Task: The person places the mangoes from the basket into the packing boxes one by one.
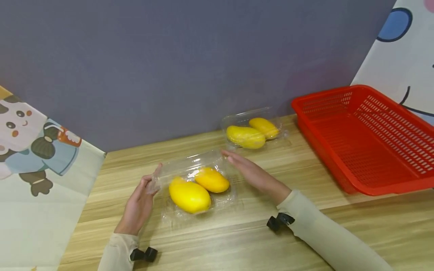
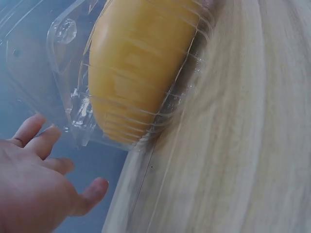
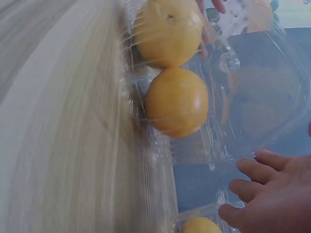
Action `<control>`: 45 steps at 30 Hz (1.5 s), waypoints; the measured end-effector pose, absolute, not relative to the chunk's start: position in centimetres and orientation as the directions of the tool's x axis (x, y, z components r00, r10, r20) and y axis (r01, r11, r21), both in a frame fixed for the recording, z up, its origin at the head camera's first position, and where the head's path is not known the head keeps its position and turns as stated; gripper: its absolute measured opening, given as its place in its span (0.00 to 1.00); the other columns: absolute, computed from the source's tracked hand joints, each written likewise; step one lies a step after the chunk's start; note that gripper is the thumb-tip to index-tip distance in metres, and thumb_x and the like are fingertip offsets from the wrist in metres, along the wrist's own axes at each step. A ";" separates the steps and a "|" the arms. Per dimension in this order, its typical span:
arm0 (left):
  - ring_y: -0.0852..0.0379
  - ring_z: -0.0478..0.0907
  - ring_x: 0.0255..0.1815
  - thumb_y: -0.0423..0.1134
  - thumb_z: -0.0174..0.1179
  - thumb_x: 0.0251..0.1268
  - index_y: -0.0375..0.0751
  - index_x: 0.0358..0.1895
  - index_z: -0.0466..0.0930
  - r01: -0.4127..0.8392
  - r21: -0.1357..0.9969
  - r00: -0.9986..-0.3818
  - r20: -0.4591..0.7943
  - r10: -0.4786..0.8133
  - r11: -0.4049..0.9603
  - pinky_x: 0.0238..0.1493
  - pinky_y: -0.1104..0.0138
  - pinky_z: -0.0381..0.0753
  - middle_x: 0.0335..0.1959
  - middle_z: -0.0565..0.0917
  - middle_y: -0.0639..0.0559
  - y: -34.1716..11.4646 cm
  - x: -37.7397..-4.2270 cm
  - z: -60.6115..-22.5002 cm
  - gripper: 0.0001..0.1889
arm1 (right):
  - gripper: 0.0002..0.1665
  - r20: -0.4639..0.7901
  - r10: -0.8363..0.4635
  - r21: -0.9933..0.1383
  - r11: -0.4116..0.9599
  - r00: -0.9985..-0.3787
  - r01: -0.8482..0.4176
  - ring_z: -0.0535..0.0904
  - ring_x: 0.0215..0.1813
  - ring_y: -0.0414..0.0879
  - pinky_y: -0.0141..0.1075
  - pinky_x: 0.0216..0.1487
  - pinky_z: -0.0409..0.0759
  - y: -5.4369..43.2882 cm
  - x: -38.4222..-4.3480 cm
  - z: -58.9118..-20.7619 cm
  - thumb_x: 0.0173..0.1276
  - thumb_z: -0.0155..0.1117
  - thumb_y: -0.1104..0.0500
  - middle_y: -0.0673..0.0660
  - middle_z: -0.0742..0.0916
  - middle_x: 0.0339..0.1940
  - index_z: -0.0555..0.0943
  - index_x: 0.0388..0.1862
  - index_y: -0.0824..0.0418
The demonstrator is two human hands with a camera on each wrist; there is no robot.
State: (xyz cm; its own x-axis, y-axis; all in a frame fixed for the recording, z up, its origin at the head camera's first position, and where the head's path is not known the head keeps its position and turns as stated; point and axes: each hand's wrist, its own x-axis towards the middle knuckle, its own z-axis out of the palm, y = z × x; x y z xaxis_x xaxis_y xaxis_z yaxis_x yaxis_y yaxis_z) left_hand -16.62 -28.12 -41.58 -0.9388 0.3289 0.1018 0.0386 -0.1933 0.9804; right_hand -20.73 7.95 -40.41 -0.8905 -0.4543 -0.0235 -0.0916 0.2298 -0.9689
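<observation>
A clear plastic clamshell box stands on the table between the two hands, its transparent lid raised at the back. Inside lie two yellow mangoes: a larger one at the left and a smaller one beside it. My left hand is at the lid's left edge, fingertips touching or very near the plastic, the fingers spread and loosely bent in the left wrist view. At the lid's right corner, my right hand reaches out with fingers fairly straight. Neither hand visibly grips the box.
Behind the right hand, against the grey wall, sits a second clear box with two mangoes. A red slotted plastic basket stands at the right on the wood-grain table. Printed panels flank both sides.
</observation>
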 end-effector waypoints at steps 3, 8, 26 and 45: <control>0.65 0.40 0.83 0.47 0.21 0.84 0.45 0.67 0.67 0.058 0.988 -0.936 0.102 0.337 -0.140 0.74 0.38 0.19 0.83 0.47 0.51 -28.4 -16.5 -41.7 0.26 | 0.35 -0.043 -0.475 -0.946 0.303 -0.879 -0.117 0.43 0.84 0.48 0.57 0.83 0.40 8.0 -20.4 -40.4 0.78 0.32 0.31 0.43 0.55 0.83 0.57 0.79 0.38; 0.68 0.46 0.82 0.46 0.20 0.84 0.30 0.72 0.57 0.095 0.992 -0.930 0.120 0.347 -0.086 0.73 0.54 0.42 0.83 0.45 0.46 -28.6 -16.5 -42.0 0.29 | 0.36 -0.051 -0.493 -0.918 0.365 -0.868 -0.153 0.40 0.85 0.48 0.57 0.82 0.38 7.9 -20.3 -40.4 0.78 0.28 0.30 0.42 0.50 0.83 0.53 0.80 0.37; 0.49 0.35 0.84 0.47 0.36 0.83 0.35 0.74 0.52 -0.016 1.000 -0.977 -0.021 0.214 0.022 0.77 0.44 0.42 0.84 0.45 0.54 -27.4 -17.0 -42.0 0.26 | 0.39 -0.020 -0.517 -0.944 0.292 -0.856 -0.154 0.41 0.84 0.54 0.65 0.79 0.42 7.9 -20.7 -41.0 0.79 0.50 0.47 0.49 0.47 0.85 0.46 0.80 0.31; 0.61 0.80 0.36 0.41 0.48 0.77 0.36 0.57 0.67 -0.247 0.942 -0.921 -0.301 0.246 0.227 0.35 0.68 0.81 0.39 0.82 0.55 -28.4 -14.4 -41.9 0.14 | 0.19 -0.212 -0.495 -0.864 0.498 -0.843 -0.075 0.77 0.39 0.44 0.37 0.43 0.77 9.5 -18.4 -42.4 0.76 0.54 0.43 0.53 0.84 0.37 0.79 0.43 0.57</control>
State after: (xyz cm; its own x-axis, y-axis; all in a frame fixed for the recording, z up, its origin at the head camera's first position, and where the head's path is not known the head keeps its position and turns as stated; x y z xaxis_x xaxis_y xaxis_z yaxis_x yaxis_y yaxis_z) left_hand -14.42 -28.39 -41.94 -0.9214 0.2460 -0.3008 -0.2470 0.2267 0.9421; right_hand -18.35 9.55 -42.36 -0.8426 -0.4950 -0.2121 -0.0750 0.4978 -0.8640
